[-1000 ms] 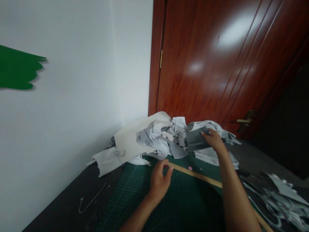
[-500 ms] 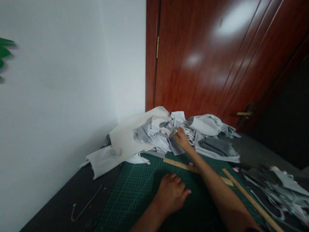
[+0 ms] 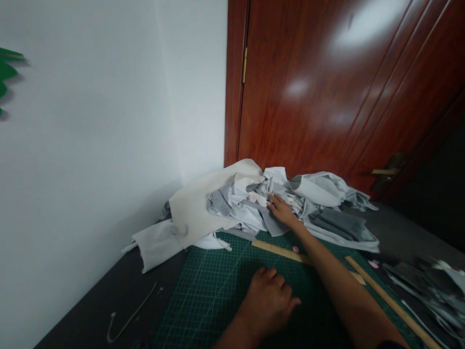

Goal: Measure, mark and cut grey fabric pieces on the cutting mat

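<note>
My right hand reaches out over a heap of grey and white fabric scraps at the far side of the table. Its fingers are stretched out and lie on the scraps, palm down, with nothing seen gripped. Nearer to me, my left hand is over the green cutting mat; its fingers are curled in, its thumb points right, and no object shows in it. Between the two hands lies a wooden ruler, partly covered by my right forearm.
A second wooden strip slants along the mat's right side. Folded dark grey fabric lies right of the heap, and more scraps at the far right. A bent wire-like piece is at left. Behind stand a white wall and a wooden door.
My right hand has lowered onto the scraps and its fingers have straightened from a bent, pinch-like pose. My left hand keeps its curled shape. The whole view has shifted slightly.
</note>
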The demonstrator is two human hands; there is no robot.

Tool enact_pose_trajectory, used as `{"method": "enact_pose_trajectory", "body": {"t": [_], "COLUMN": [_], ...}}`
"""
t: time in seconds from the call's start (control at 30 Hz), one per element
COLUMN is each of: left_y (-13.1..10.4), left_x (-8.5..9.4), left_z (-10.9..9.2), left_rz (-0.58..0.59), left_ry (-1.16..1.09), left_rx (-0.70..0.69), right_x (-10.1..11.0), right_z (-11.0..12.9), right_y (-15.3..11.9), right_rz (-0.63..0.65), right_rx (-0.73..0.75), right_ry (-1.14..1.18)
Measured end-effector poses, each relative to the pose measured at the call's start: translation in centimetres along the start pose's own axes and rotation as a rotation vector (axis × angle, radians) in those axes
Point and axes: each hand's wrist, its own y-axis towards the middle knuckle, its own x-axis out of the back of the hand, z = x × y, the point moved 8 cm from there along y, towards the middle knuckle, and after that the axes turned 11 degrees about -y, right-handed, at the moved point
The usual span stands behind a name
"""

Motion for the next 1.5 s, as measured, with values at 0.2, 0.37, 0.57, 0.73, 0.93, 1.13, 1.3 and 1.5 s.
{"method": "enact_pose_trajectory", "body": {"t": [0.2,0.37,0.57,0.73,0.93,1.13,1.3,1.5], "left_y": [0.0,0.1,0.0,0.0,0.0,0.0,0.1,0.2], "left_x": [-0.2,-0.1,0.1,0.1,-0.1,-0.1,0.0,0.2], "left_z": [0.2,0.1,0.1,0.0,0.0,0.1,0.0,-0.1], "left_rz": [-0.005,-0.008,-0.003,-0.012,-0.005,-0.007,-0.009,0.038], "left_ry": [-0.027,-0.018,-0.010,-0.014,-0.001,0.006,0.002,-0.002], "left_rx": [0.011,0.004,0.002,-0.003,-0.005,-0.013,-0.018,-0.007], "right_x": [-0.5,-0.6,0.7,1.6,0.3,3.5,8.6,13.2], "right_z": [-1.0,-1.0,-3.0,-5.3,-4.6,-4.1,-4.7,-3.6], "right_y": [0.3,0.9,1.7,1.8,1.5,1.5,0.8,-1.2], "right_rz": [-0.010,-0.071,-0.246,-0.323,-0.250,-0.380,-0.573,-0.869], "right_rx": [-0.040,-0.069,-0.179,-0.256,-0.224,-0.183,-0.273,-0.278], "right_ry": [-0.025,0.029,0.141,0.221,0.303,0.387,0.468,0.553]}}
